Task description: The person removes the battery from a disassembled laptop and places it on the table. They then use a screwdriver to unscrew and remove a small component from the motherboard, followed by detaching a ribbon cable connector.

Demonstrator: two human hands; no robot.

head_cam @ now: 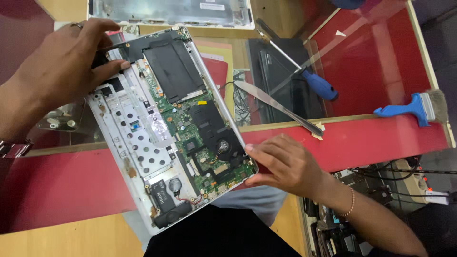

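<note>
Your left hand (64,66) rests on the far left corner of the opened laptop (171,128), fingers curled and pressing at a black part there; whether they pinch anything I cannot tell. The laptop lies bottom-up on the red counter (381,138), long axis running from far left to near right, boards exposed. Disassembly appears in hand; the next move calls for a steady grip. Your right hand (285,164) clasps the near right corner, fingers together. A screwdriver (304,71) lies beyond.
</note>
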